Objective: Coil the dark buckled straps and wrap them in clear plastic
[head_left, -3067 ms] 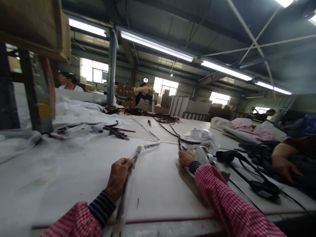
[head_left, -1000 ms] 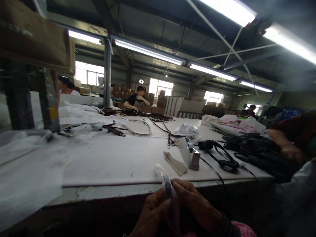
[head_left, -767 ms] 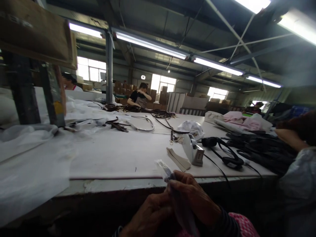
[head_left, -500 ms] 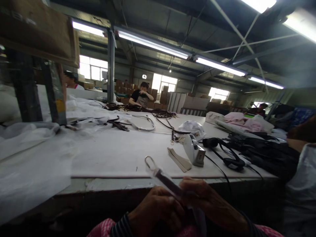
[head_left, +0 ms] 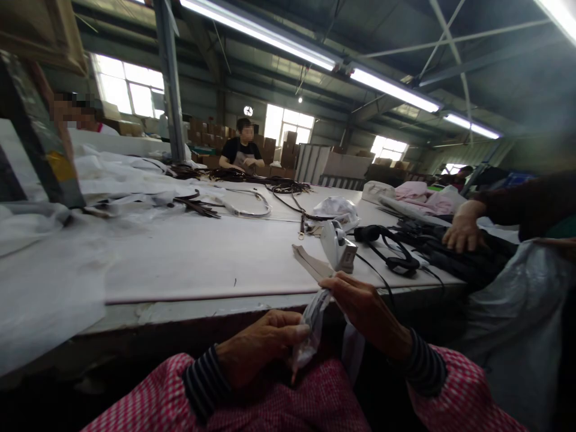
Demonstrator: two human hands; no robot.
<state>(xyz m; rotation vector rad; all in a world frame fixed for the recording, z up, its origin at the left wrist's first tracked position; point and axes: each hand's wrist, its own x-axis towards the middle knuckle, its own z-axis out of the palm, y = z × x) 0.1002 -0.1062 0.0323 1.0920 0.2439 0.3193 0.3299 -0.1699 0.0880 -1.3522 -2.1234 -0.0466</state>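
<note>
Below the front edge of the white worktable (head_left: 189,264), both my hands work a narrow strap in a clear plastic sleeve (head_left: 311,327). My left hand (head_left: 261,351) is closed round its lower end, thumb pressed on the plastic. My right hand (head_left: 366,312) pinches the upper end with its fingertips. The sleeve hangs crumpled between them over my red checked lap. On the table just beyond lie a flat beige strip (head_left: 310,264) and a small white iron (head_left: 337,249) with a black cord.
Dark straps (head_left: 198,207) and a plastic-wrapped strap (head_left: 247,207) lie further back. White sheeting (head_left: 49,264) covers the left. A co-worker's hand (head_left: 463,231) rests on black goods (head_left: 468,255) at the right. Another person (head_left: 240,153) works at the far end.
My hands left the tabletop and drew the sleeved strap down to my lap. Its metal ring end, raised half a second ago, is no longer seen. The co-worker's hand moved onto the black goods.
</note>
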